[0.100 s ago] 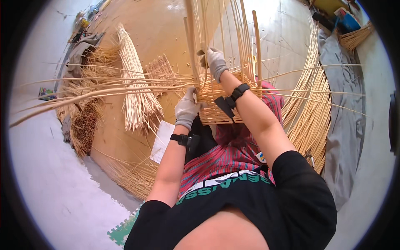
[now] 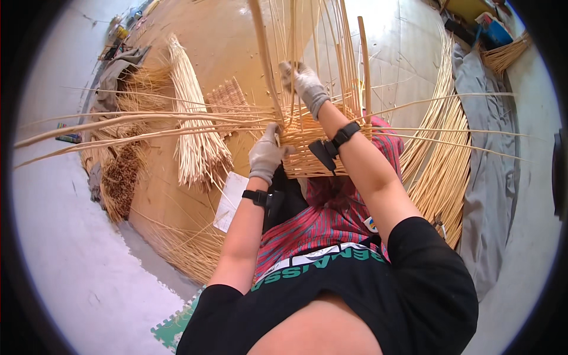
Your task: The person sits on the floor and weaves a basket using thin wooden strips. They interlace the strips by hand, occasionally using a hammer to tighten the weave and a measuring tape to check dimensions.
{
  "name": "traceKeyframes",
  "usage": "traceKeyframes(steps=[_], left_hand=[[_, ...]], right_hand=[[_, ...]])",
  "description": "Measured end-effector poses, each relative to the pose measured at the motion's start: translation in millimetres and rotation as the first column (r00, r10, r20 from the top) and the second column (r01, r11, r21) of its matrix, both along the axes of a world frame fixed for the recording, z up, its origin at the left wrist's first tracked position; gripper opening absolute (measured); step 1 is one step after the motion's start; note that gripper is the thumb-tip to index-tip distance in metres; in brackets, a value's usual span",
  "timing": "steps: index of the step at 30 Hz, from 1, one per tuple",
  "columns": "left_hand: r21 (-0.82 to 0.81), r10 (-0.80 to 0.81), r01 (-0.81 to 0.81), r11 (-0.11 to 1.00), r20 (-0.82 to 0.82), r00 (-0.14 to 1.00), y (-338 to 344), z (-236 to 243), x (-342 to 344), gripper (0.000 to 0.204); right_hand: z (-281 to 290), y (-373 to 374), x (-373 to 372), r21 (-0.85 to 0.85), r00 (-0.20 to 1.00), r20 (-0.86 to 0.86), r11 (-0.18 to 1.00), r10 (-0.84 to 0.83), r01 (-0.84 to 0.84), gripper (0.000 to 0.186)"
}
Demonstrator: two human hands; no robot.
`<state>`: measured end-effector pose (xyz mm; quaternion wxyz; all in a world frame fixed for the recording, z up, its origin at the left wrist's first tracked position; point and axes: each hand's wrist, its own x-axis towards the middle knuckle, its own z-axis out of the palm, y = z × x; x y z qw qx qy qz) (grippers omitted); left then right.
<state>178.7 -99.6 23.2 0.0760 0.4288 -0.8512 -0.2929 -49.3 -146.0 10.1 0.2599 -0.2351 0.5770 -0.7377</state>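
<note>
The half-woven pale wicker basket [image 2: 307, 151] rests on the lap, its upright stakes pointing away from the person. The gloved left hand [image 2: 266, 152] presses curled fingers against its woven wall. The gloved right hand [image 2: 306, 84] pinches one upright cane stake [image 2: 264, 59] above the rim.

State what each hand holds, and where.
Left hand presses the basket at its woven side. Right hand grips upright canes just above the rim.
</note>
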Motion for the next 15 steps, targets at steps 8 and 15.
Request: traceKeyframes(steps=[8,15], left_hand=[[-0.049,0.037,-0.035,0.998,0.041,0.998,-1,-1,16,0.071],[-0.111,-0.02,-0.008,0.994,-0.248,0.969,31,-26,-14,0.033]], right_hand=[[-61,182,39,-0.386,0.916,0.395,0.918,0.074,0.092,0.033],[-56,215,47,-0.148,0.859,0.488,0.955,-0.155,0.256,0.016]])
